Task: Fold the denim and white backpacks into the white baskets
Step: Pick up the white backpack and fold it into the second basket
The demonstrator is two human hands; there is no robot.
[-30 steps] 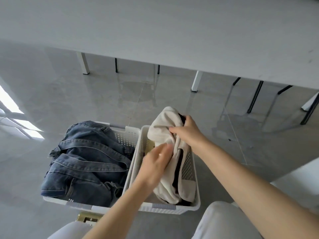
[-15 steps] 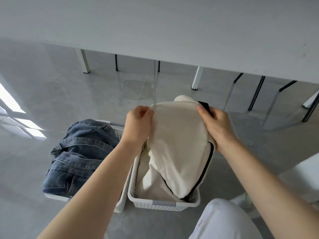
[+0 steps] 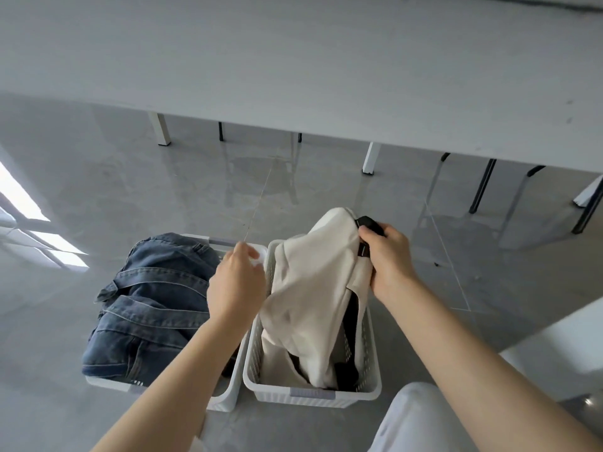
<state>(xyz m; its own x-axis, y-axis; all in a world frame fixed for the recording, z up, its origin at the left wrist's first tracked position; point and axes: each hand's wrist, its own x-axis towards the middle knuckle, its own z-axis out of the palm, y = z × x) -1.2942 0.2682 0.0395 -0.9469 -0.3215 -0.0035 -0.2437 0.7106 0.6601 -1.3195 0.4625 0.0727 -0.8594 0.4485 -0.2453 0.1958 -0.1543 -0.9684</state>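
Two white baskets stand side by side on the grey floor. The left basket holds the folded denim backpack, straps on top. In the right basket the white backpack stands partly inside, its top rising above the rim and a black zipper edge showing on its right side. My right hand grips the white backpack's top right corner at the black strap. Over the gap between the baskets, my left hand hovers beside the white backpack's left edge with nothing in its loosely curled fingers.
A large grey table spans the top of the view, with white legs and black chair legs beneath it. My knee in white trousers is close to the right basket. A white surface juts in at the right.
The white backpack has gone down into the right basket. My left hand has let go of its top left corner and dropped to the left. My right hand still holds the top.
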